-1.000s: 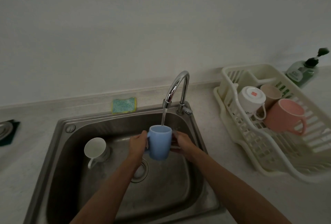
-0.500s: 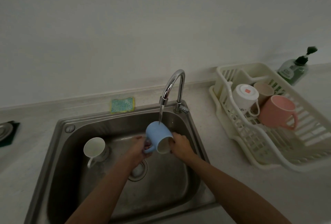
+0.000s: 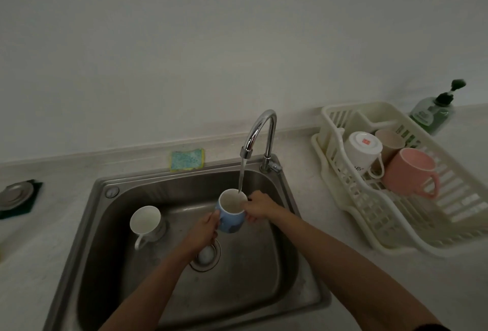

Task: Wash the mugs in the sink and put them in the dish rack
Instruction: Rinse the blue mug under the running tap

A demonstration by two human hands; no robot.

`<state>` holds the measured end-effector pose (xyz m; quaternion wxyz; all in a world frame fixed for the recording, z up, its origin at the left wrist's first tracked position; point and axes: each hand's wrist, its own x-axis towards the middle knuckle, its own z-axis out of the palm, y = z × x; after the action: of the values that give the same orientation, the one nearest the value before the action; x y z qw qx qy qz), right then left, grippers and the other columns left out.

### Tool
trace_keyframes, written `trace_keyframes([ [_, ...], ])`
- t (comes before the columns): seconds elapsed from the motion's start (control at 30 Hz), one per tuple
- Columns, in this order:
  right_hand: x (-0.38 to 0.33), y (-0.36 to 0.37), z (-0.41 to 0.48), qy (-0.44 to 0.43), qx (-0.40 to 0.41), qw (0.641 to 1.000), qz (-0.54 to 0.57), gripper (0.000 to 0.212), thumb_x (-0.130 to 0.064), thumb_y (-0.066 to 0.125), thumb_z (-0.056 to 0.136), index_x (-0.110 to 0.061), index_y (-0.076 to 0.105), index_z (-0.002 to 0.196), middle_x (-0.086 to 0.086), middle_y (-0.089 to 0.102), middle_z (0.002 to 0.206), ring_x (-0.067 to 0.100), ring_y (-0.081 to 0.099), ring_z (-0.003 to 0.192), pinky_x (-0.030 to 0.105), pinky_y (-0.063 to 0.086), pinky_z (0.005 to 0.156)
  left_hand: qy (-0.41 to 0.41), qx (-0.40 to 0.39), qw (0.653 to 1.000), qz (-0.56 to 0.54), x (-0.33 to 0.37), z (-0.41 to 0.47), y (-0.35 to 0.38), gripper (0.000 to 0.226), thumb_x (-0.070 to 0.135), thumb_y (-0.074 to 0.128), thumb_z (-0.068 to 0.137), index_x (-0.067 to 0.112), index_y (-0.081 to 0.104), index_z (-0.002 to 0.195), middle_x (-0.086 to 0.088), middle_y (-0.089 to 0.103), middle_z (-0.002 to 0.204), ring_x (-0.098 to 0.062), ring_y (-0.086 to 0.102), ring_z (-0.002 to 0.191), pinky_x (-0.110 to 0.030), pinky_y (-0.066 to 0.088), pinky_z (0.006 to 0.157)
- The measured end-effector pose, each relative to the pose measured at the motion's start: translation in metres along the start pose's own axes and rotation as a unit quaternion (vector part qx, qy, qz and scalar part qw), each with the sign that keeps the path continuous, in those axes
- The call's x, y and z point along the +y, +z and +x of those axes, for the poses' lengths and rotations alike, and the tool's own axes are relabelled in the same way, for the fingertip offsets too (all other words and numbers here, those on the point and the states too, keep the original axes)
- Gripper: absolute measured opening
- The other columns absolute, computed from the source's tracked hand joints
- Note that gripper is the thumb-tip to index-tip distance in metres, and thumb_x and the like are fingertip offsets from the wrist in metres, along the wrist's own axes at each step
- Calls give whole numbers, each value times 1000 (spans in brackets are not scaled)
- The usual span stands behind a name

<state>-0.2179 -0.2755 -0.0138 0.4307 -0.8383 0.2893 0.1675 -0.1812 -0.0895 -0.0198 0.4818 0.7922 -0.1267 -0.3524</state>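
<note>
Both of the person's arms were bare over the sink. The left hand and the right hand were bare as well. The forearms looked long and slim. On the right arm, far back from the sink's front right corner, a small bit of dark sleeve showed. It seemed to have a thin reddish edge. It was too little to tell what kind of top it was.

The blue mug, white inside, is held over the steel sink, mouth tilted upward, with a water stream falling into it. A white mug sits in the basin's left part, handle toward the front. The cream dish rack at the worktop's right holds an upturned white mug, a beige mug and a tilted pink mug.
</note>
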Motion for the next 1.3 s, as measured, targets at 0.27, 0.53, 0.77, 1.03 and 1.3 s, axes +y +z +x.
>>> trace_keyframes([
  [0.27, 16, -29, -14, 37, -34, 990, 132, 25, -26, 52, 97, -8, 64, 110, 11, 70, 104, 22, 68, 95, 35, 54, 85, -21, -21, 997, -66, 2, -2, 12, 37, 40, 37, 102, 12, 49, 82, -1, 41, 63, -10, 36, 56, -23, 31, 53],
  [0.53, 17, -67, -7, 32, 55, 837, 544, 15, -7, 49, 96, -12, 53, 109, 7, 63, 111, 24, 61, 106, 39, 51, 88, -44, -24, 994, -95, 5, 3, 22, 36, 41, 38, 101, 13, 47, 79, 3, 40, 58, -8, 34, 52, -21, 30, 50],
  [0.77, 17, -71, 11, 38, 46, 735, 675, 58, 7, 44, 85, -3, 38, 142, 14, 60, 126, 24, 61, 111, 35, 52, 80, -40, -5, 994, -106, 16, 5, 21, 35, 36, 38, 103, 12, 47, 79, 0, 38, 62, -9, 33, 53, -22, 28, 51],
  [1.03, 8, -94, 8, -12, 56, 651, 757, 39, 13, 35, 85, 4, 41, 122, 18, 52, 131, 28, 52, 124, 39, 41, 107, -51, 6, 995, -82, 9, -1, 19, 36, 42, 40, 101, 16, 47, 77, 2, 40, 63, -9, 34, 56, -23, 30, 53],
  [1.3, 44, -18, -17, 36, -12, 868, 495, 26, -28, 51, 98, -16, 58, 119, 7, 62, 124, 17, 61, 101, 33, 48, 81, -68, 6, 981, -184, 6, -11, 11, 44, 39, 37, 101, 20, 37, 62, 4, 26, 56, -8, 24, 47, -22, 20, 46],
])
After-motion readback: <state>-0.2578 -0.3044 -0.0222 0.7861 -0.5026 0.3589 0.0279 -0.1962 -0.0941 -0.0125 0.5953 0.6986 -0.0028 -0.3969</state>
